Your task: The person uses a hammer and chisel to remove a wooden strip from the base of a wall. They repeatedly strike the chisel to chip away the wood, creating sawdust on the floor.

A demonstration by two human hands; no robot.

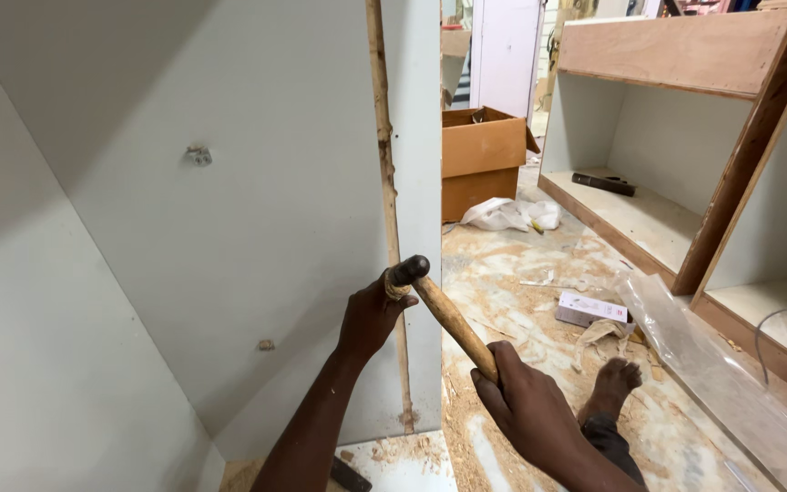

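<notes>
My right hand (528, 401) grips the lower end of a wooden hammer handle (453, 319). The dark hammer head (408, 270) rests against the front edge of a white cabinet panel (416, 164). A thin wooden edging strip (383, 155) runs up that panel edge. My left hand (373, 314) is closed around the top of the handle just below the hammer head, right beside the strip. My bare foot (614, 383) stands on the dusty floor to the right.
A white cabinet interior (184, 228) with a small metal shelf pin (198, 156) fills the left. An open cardboard box (483, 155), crumpled white bags (512, 215), a small flat box (590, 310), a clear plastic sheet (721, 374) and open wooden shelf units (685, 137) surround the sawdust-covered floor.
</notes>
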